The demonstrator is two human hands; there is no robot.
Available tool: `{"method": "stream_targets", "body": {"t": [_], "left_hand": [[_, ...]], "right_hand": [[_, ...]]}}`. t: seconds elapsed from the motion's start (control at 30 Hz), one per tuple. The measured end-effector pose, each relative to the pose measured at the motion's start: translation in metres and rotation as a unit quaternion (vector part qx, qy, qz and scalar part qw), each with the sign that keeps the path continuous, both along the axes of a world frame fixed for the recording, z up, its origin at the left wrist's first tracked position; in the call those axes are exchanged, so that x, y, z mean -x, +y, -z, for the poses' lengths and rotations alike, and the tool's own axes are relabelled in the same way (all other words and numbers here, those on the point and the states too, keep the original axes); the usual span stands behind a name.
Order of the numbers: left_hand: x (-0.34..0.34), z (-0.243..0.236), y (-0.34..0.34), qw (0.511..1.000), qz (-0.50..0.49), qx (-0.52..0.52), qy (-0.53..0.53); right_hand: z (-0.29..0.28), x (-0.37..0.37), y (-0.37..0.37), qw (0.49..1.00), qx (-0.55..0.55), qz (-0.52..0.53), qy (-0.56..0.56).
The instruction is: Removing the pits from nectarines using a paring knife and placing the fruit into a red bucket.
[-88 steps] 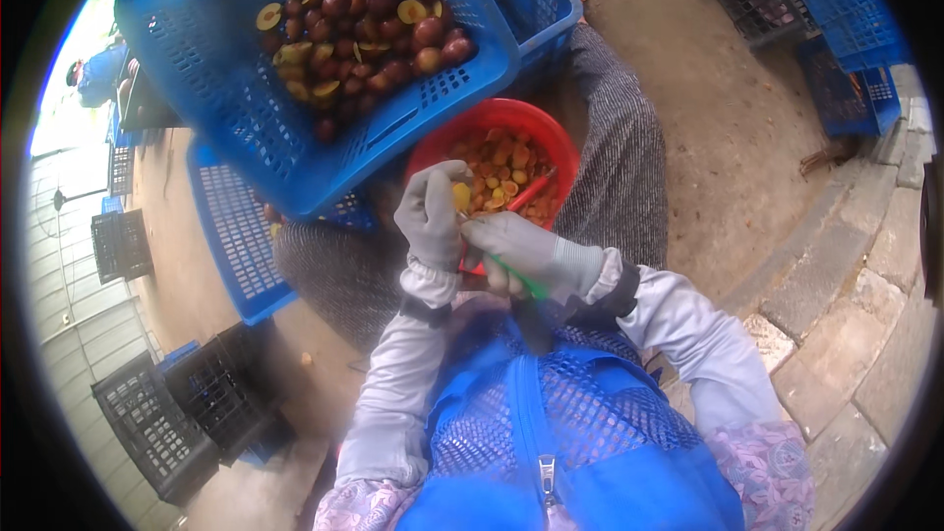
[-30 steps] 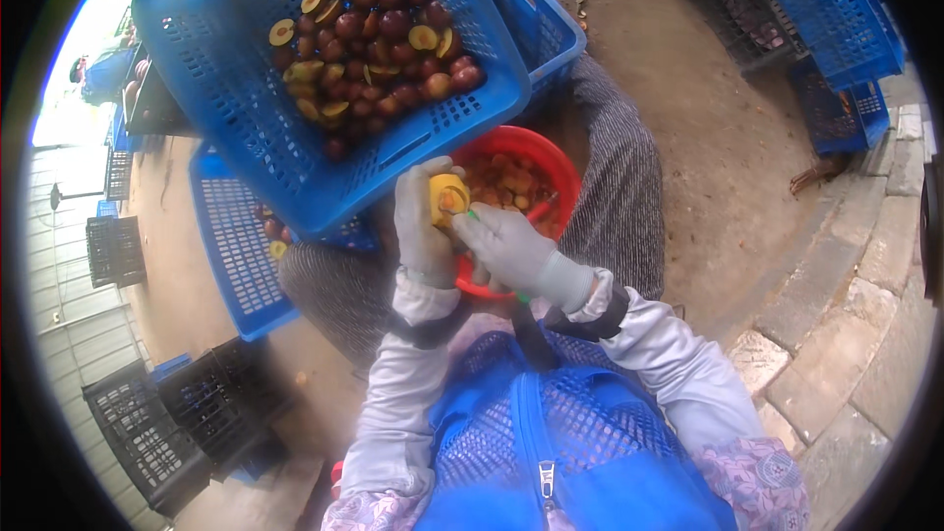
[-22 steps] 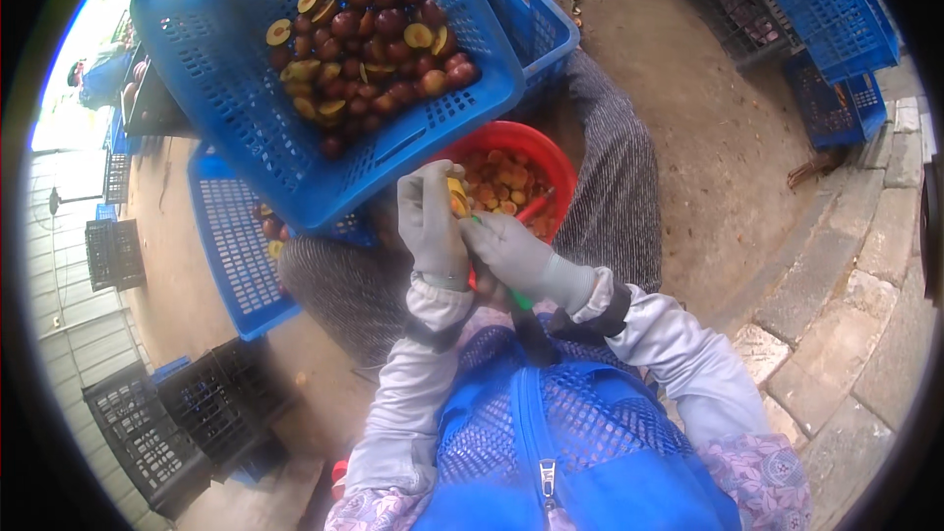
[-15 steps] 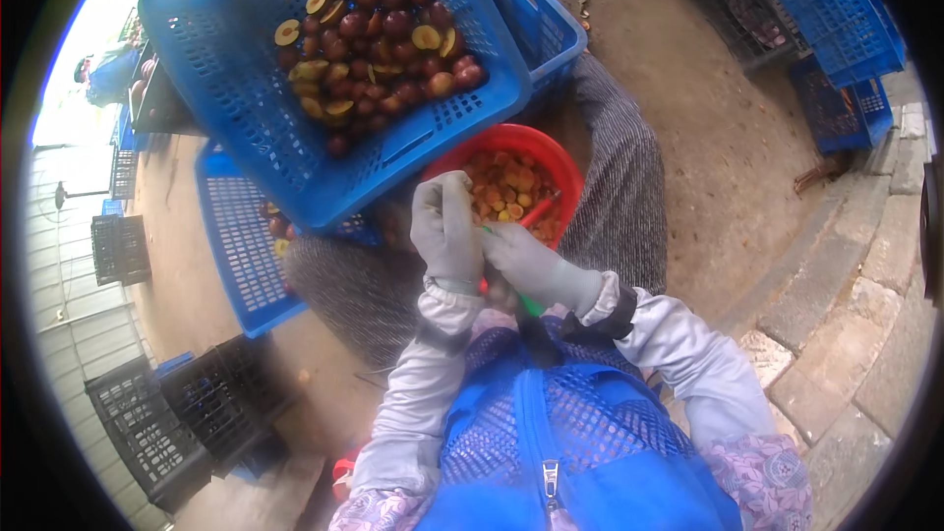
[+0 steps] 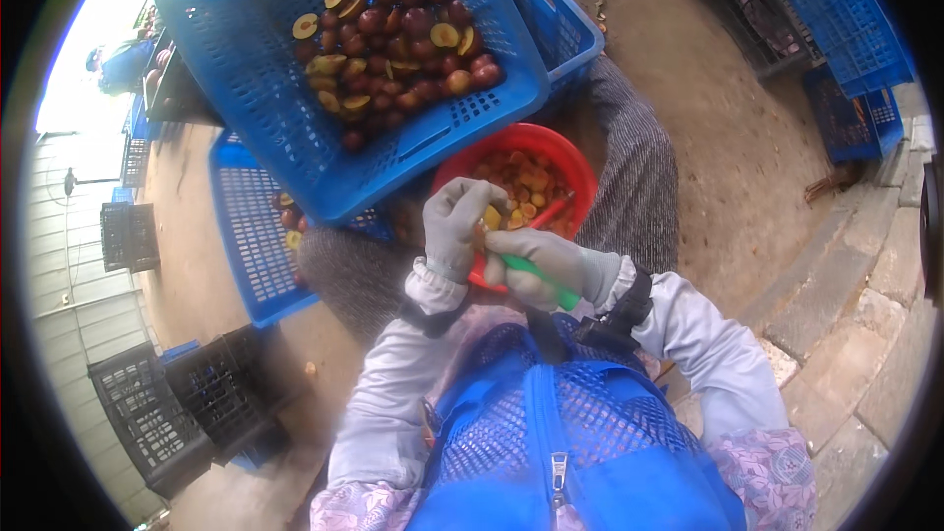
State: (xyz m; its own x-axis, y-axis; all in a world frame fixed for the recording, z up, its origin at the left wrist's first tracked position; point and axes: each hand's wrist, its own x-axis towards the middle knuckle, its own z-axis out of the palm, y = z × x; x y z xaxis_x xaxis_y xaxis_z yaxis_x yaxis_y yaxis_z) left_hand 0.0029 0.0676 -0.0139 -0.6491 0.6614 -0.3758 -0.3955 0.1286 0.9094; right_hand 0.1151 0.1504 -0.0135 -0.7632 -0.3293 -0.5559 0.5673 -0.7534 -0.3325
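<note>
In front of me, my left hand (image 5: 454, 228), in a grey glove, is closed with fingers pinched around a small yellow-fleshed plum piece (image 5: 491, 218). Close against it, my gloved right hand (image 5: 551, 263) is wrapped round a green-handled tool (image 5: 539, 278); its working end is hidden at the fingers. Both hands are over the near rim of a red basin (image 5: 582, 165) holding cut, orange-yellow fruit pieces (image 5: 531, 182). A red stick-like handle (image 5: 557, 207) lies among them. Beyond the hands, a tilted blue crate (image 5: 265, 128) holds whole and halved dark red plums (image 5: 393, 34).
A second blue crate (image 5: 570, 44) supports the tilted one. Another blue crate (image 5: 241, 256) with some plums sits on the floor at left. Black crates (image 5: 147, 413) stand lower left. Blue crates (image 5: 836, 10) are stacked far right, near paving blocks (image 5: 836, 334).
The hands have shifted slightly apart, and the right hand has turned so the green handle shows more. A yellow plum piece is now visible at the left fingers. The whole view has shifted slightly.
</note>
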Motion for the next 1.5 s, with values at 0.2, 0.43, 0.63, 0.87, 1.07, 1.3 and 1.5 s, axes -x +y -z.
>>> {"method": "stream_targets", "body": {"t": [0.2,0.43,0.63,0.87,1.07,1.3,1.5], "left_hand": [[-0.01,0.017,-0.01,0.982,-0.138,-0.076,0.1],[0.032,-0.003,-0.031,0.938,-0.098,-0.113,-0.313],[0.145,-0.084,-0.127,0.625,-0.166,0.435,0.626],[0.233,0.015,0.072,0.775,0.084,0.207,0.591],[0.275,0.111,0.181,0.621,0.066,0.46,0.632],[0.209,0.012,0.115,0.981,0.043,-0.132,-0.132],[0.092,-0.03,0.039,0.98,0.012,-0.132,-0.149]], "right_hand": [[-0.006,0.007,-0.007,0.996,0.074,-0.032,0.029],[-0.001,0.027,-0.007,0.978,0.197,-0.04,0.059],[0.056,0.025,0.018,0.619,-0.737,-0.216,0.163],[0.066,0.035,0.033,0.821,-0.539,-0.154,0.108],[0.063,0.028,0.038,0.866,-0.478,-0.127,0.074],[0.023,0.031,0.075,0.975,-0.215,0.049,0.023],[-0.02,0.044,0.047,0.946,-0.289,0.096,0.111]]}}
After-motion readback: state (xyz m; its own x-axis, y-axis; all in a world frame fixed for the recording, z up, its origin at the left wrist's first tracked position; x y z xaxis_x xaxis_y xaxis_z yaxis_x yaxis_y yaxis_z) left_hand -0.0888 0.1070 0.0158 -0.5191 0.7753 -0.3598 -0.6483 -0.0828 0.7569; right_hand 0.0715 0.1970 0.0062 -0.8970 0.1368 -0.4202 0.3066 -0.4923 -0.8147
